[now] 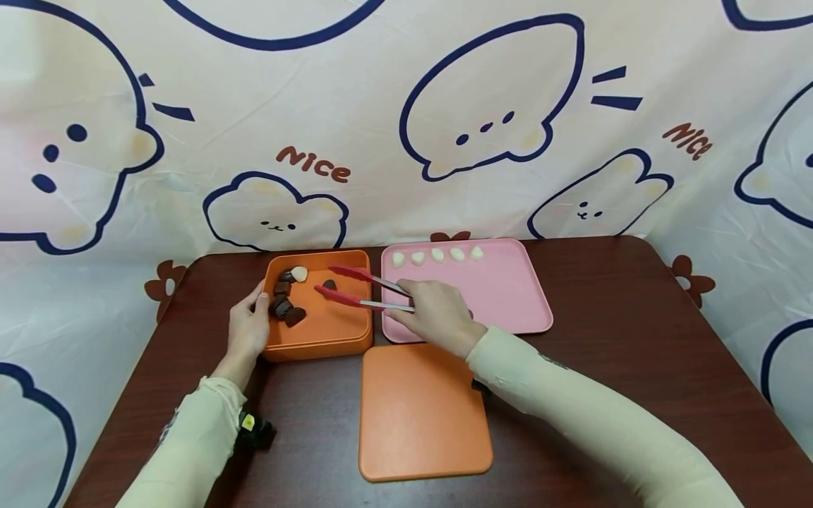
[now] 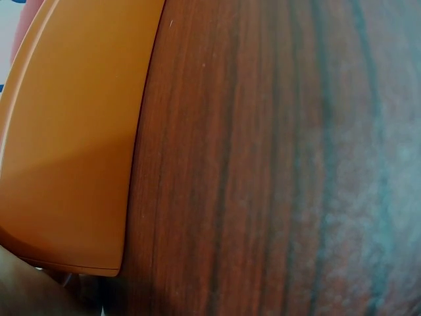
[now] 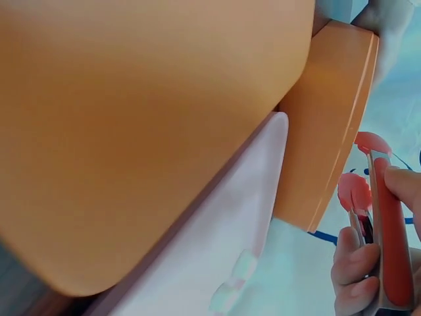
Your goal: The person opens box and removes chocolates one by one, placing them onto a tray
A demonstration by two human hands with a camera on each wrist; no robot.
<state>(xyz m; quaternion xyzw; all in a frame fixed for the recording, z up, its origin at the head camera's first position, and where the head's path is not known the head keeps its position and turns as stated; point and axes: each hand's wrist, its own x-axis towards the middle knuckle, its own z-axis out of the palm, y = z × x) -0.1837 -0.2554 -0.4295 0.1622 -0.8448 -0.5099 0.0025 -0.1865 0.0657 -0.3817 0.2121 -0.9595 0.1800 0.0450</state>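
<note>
My right hand (image 1: 438, 310) grips a pair of tongs (image 1: 387, 305) with red tips and metal arms. Their spread tips reach over an orange box (image 1: 330, 317), one on each side of a dark chocolate piece (image 1: 329, 284); whether they touch it I cannot tell. Along the box's left side lie several dark chocolates (image 1: 295, 316) and one white piece (image 1: 299, 274). My left hand (image 1: 249, 326) holds the box's left wall, thumb at the rim. A pink tray (image 1: 508, 296) right of the box carries a row of white pieces (image 1: 437, 255) along its far edge.
A flat orange lid (image 1: 425, 416) lies on the dark wooden table (image 1: 305, 437) in front of the tray. Behind the table hangs a white cloth (image 1: 368, 127) with cartoon prints. Something small and brown on the tray is mostly hidden by my right hand.
</note>
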